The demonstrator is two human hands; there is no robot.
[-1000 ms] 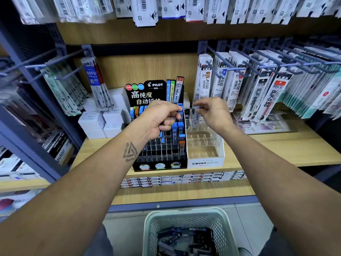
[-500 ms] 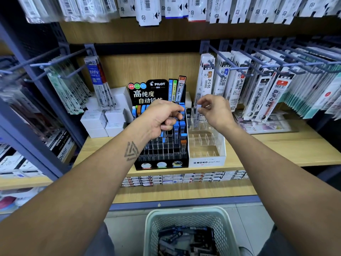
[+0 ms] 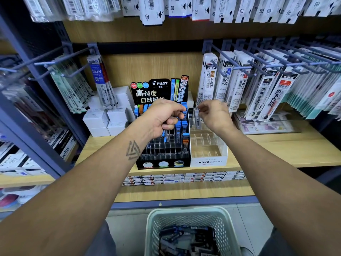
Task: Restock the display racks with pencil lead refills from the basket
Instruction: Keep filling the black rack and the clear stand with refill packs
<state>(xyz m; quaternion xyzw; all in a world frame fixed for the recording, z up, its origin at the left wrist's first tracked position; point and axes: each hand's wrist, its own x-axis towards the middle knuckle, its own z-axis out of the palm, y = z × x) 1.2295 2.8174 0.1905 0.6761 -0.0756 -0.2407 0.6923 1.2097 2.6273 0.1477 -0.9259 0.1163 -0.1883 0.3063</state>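
- Standing at a wooden shelf [image 3: 276, 150] with both arms stretched out over two lead refill racks sitting side by side.
- Left hand [image 3: 162, 117] is curled round a small bunch of refill cases [image 3: 178, 124], blue caps poking out under the fingers, held right over the black Pilot rack [image 3: 164, 152].
- That black rack has a few blue-capped tubes plus an orange one standing in slots down its right side; most of the near slots look see-through, just dividers.
- Right hand [image 3: 214, 115] is over the far end of the clear Mono rack [image 3: 208, 145], just right of the Pilot one. Fingertips are bunched together at the top of a clear refill case [image 3: 197, 120] standing upright in a far slot. Honestly can't tell if it's actually pinching the case or only hovering at its top.
- The two hands are close but not touching.
- Down at the near edge there's a pale mesh basket [image 3: 153, 230] on the floor with a jumble of dark and blue refill cases in it.
- White boxes [image 3: 103, 119] are stacked left of the Pilot rack, and packs of pen refills [image 3: 273, 95] hang on hooks to the right, with more on the left.
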